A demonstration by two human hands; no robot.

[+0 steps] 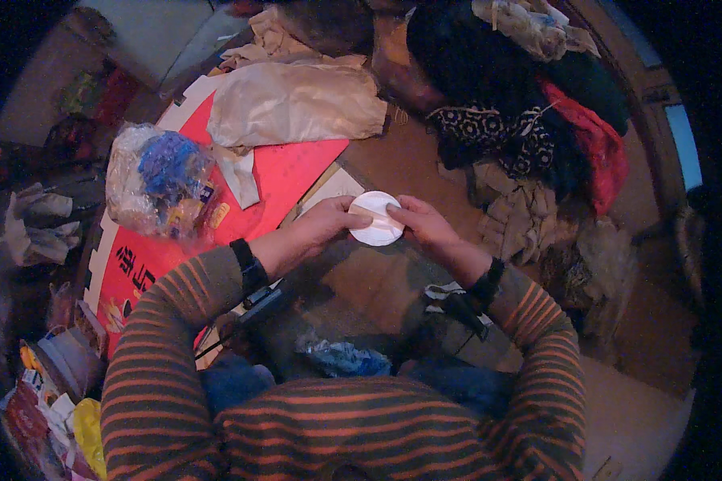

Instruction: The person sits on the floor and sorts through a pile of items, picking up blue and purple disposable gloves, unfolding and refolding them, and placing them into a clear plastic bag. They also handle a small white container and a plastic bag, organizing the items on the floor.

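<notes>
A round white disc, perhaps paper or fabric (376,233), is held up in the middle of the view between both hands. My left hand (328,221) grips its left edge, thumb across the face. On the right edge, my right hand (421,222) pinches it with the thumb on top. The fingers behind the disc are hidden. A pale flat board or sheet (336,189) lies beyond my left hand, beside a red printed sheet (277,186). Black bands circle both wrists.
Left of the hands are a clear plastic bag with blue contents (171,156) and a folded translucent bag (295,102). Dark clothing (475,66), a patterned black cloth (481,126), red fabric (601,150) and crumpled brown paper (517,216) lie right. Blue-white plastic (349,358) is near my lap.
</notes>
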